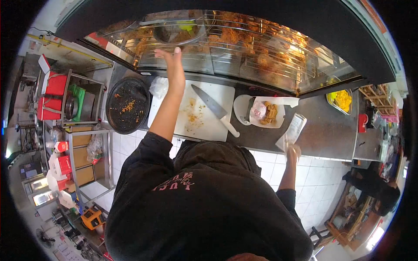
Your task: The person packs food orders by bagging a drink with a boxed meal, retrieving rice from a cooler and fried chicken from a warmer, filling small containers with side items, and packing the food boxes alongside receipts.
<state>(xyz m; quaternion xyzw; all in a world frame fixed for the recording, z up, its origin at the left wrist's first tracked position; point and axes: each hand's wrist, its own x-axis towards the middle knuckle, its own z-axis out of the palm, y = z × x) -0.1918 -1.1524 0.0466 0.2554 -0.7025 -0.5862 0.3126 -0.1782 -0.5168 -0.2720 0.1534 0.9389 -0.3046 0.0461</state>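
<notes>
My left hand (173, 71) is raised before the glass front of a lit food warmer (235, 65), fingers stretched out and nothing in them. Just beyond its fingertips is a dark bowl (174, 37) with something yellow-green in it. Over the counter's front edge at right, my right hand (293, 152) grips a printed paper slip (292, 129). Left of the slip stands an open takeaway box (281, 117) of fried food, with a round-topped printed pack inside. A knife (211, 103) lies on the white cutting board (172, 117) among brown crumbs.
A black round tray (112, 117) with food scraps sits left of the board, and a crumpled plastic bag (159, 87) lies between them. A metal tray of yellow food (340, 101) is at the counter's right end. Another person (376, 189) in dark clothes is at far right.
</notes>
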